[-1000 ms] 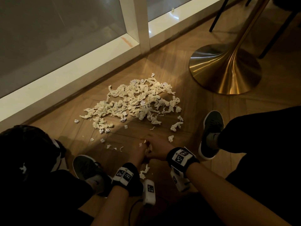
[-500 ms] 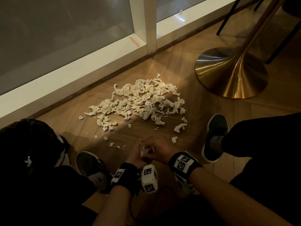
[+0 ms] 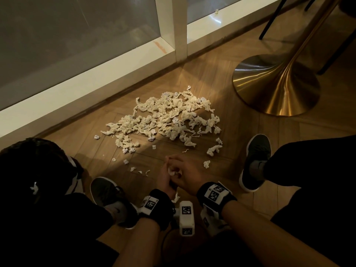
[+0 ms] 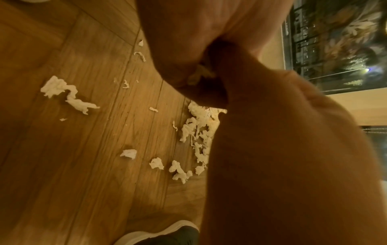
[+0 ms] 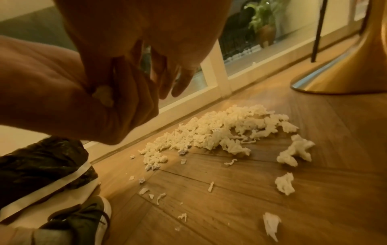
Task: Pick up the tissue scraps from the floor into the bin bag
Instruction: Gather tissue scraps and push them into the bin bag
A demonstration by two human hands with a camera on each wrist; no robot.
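Counts: 2 hands (image 3: 174,175), 2 shoes (image 3: 254,160), 1 bin bag (image 5: 41,164), 1 table base (image 3: 275,87), 1 scrap pile (image 3: 165,116), a dozen-plus loose scraps (image 3: 206,164).

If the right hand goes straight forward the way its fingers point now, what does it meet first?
Probably the left hand: the right hand already touches it, both holding a tissue scrap. Beyond it lie small loose scraps; depth is unclear.

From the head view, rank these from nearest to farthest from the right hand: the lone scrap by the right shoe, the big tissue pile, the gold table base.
1. Lone scrap, just right of the right hand.
2. Big tissue pile, ahead, toward the window.
3. Gold table base, far right, beyond the pile.
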